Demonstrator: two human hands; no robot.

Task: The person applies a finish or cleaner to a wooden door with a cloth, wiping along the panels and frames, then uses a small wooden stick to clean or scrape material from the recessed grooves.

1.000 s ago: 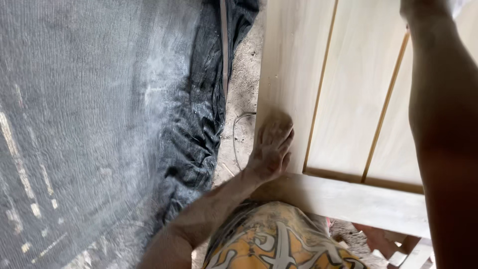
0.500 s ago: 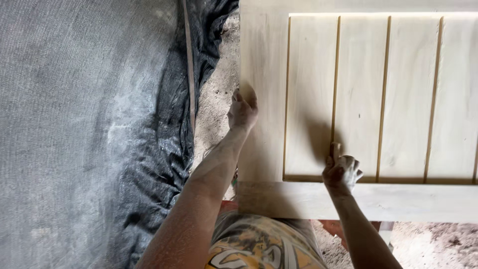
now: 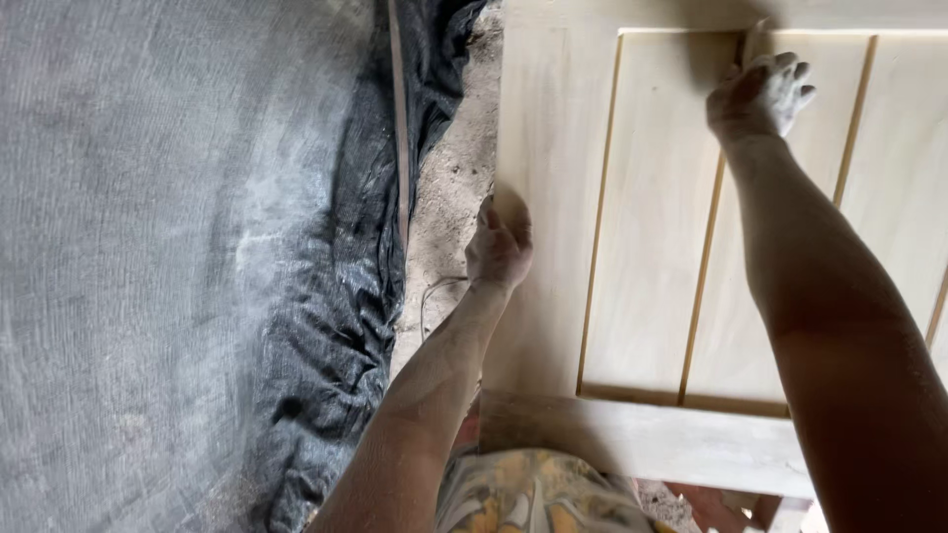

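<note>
The pale wooden panelled door lies flat before you. Your left hand curls over its left edge, gripping it; your right hand presses, fingers bent, near a groove. Black mesh sheeting lies crumpled beside it.

Grey woven mesh sheeting is covering the left side of the view, bunching into dark folds along its right edge. A thin wooden strip is lying on these folds. Dusty ground is showing beside them, with a thin cord curling there.
</note>
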